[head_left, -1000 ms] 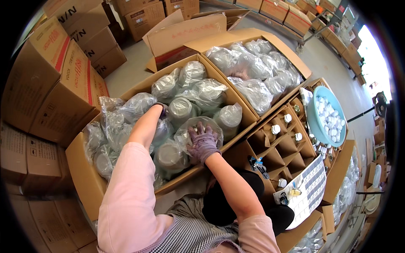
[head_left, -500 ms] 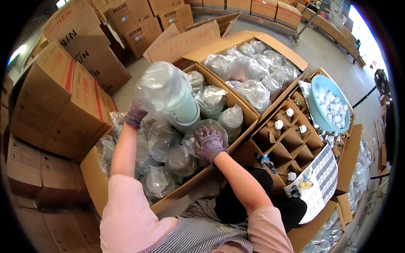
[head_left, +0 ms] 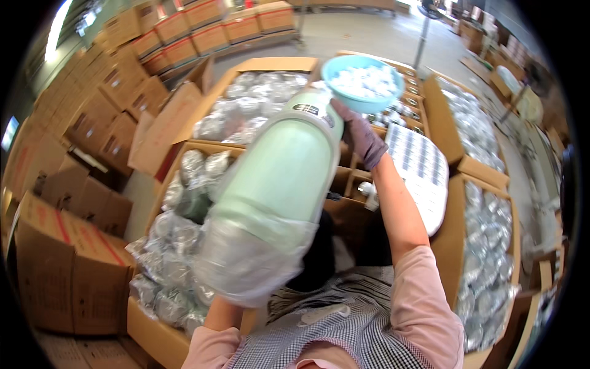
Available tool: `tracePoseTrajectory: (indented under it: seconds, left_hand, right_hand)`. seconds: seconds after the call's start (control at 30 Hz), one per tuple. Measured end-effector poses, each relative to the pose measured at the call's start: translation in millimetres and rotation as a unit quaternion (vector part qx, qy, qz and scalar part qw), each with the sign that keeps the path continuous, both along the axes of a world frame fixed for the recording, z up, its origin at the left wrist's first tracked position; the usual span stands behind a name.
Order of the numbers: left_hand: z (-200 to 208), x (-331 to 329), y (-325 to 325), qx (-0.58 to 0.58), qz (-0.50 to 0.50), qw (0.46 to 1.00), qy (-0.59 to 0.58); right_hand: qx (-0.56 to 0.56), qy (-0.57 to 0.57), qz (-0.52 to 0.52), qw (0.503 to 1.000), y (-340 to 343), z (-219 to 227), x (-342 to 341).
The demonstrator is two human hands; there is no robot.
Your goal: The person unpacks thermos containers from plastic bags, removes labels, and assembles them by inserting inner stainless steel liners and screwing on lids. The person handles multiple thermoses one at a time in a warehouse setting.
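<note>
Head view: large open cardboard box (head_left: 161, 335) fills the lower left, packed with clear-bagged bottles (head_left: 161, 288); a 2nd open box (head_left: 270, 64) of the same bagged stock sits beyond its far edge, and a 3rd box (head_left: 453, 243) with more bags runs along the right. Stacked sealed cartons (head_left: 64, 264) stand at the left side. Pale green bottle (head_left: 279, 175) is raised close to the camera above the near box, tilted, dark-labelled top pointing away, its lower end inside a loose clear plastic bag (head_left: 246, 267). Left hand is hidden under the bag, so cannot tell its grip; only the pink sleeve (head_left: 212, 347) shows. Right hand (head_left: 362, 138), in a purple glove, reaches toward the bottle's top, fingers curled, touching or just beside it. Blue bowl (head_left: 364, 83) of small white pieces sits just past that hand, over the divided box (head_left: 353, 178).
</note>
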State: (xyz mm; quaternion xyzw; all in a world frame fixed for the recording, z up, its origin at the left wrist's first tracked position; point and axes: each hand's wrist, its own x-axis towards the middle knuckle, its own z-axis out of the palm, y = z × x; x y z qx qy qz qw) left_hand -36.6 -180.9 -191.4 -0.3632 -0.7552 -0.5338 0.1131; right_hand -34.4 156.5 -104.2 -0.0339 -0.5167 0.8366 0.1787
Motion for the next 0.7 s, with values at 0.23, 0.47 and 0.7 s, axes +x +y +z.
tracePoseTrajectory:
  seconds: [0.23, 0.47, 0.7]
  left_hand:
    - [-33.5, 44.7, 128.3, -0.234, -0.226, 0.908, 0.264]
    - [28.4, 21.9, 109.7, -0.178, -0.336, 0.918, -0.115]
    - [33.2, 70.0, 102.6, -0.037, -0.122, 0.990, -0.063]
  right_hand:
    - [0.354, -0.036, -0.100, 0.929, 89.6, 26.7, 167.5]
    - [0.359, -0.157, -0.171, 0.904, 44.3, -15.4, 219.0]
    - [0.388, -0.168, -0.221, 0.879, 58.2, -16.2, 214.4]
